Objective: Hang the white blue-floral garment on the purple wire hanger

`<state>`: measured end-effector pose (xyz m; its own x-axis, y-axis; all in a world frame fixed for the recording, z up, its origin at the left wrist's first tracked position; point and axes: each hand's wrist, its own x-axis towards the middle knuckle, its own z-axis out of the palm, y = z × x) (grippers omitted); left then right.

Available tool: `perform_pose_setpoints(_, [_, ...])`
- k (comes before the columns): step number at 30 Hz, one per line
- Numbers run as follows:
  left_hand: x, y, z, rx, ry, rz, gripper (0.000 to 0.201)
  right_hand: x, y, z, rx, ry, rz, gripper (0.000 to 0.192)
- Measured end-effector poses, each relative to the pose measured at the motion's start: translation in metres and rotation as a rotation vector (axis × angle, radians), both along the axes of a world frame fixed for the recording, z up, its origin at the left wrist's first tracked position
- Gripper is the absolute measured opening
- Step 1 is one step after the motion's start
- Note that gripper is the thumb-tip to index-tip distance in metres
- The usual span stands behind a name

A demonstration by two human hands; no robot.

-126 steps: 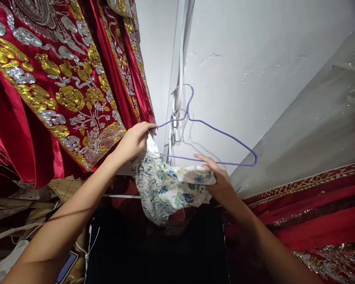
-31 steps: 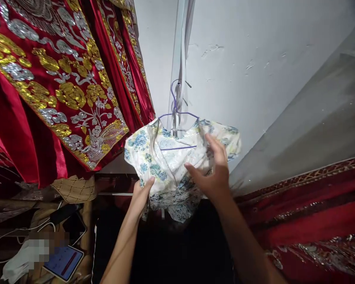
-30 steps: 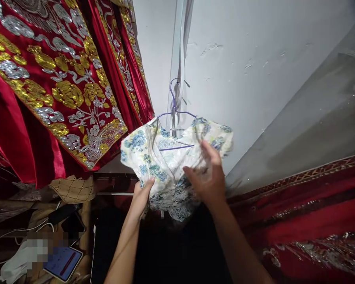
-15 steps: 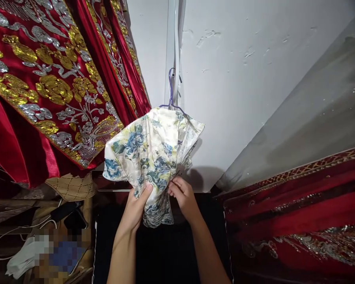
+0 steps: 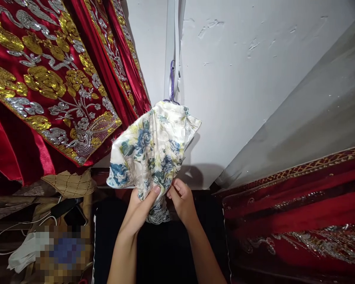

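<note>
A short-sleeved white blouse (image 5: 162,142) with blue and yellow-green flowers hangs on a purple hanger (image 5: 172,81). My left hand (image 5: 143,203) is closed on the lower left part of the blouse, thumb on top of the cloth and fingers behind it. At the blouse's right edge, my right hand (image 5: 180,197) pinches the cloth between curled fingers. The gathered bottom of the blouse hangs between my hands. What lies behind the cloth is hidden.
Red garments with gold and silver sequin embroidery (image 5: 50,83) hang at the left. A dark red beaded garment (image 5: 307,221) is at the right, under clear plastic (image 5: 298,106). A wooden shelf (image 5: 87,221) with a cable and cloth stands lower left. Behind is a white wall (image 5: 225,86).
The blouse has turned on its hanger, so its open right side shows less. My left hand has shifted slightly right with the cloth; my right hand keeps its place at the edge.
</note>
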<state>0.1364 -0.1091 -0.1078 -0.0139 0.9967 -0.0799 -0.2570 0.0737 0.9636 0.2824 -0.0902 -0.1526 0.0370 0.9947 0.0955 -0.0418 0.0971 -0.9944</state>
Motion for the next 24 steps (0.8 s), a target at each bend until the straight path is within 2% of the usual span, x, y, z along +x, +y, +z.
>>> perform_pose_setpoints(16, [-0.001,-0.004,0.0,0.019,0.025,0.005,0.058,-0.005,-0.004,-0.002,-0.021,0.044,0.036,0.016])
perform_pose_setpoints(20, [-0.006,-0.003,-0.002,-0.002,0.085,-0.011,0.054,0.0,-0.004,-0.009,0.007,-0.067,-0.086,0.018])
perform_pose_setpoints(24, [-0.015,0.002,-0.012,-0.079,0.086,0.178,0.06,0.004,-0.006,-0.012,0.043,-0.187,-0.244,0.021])
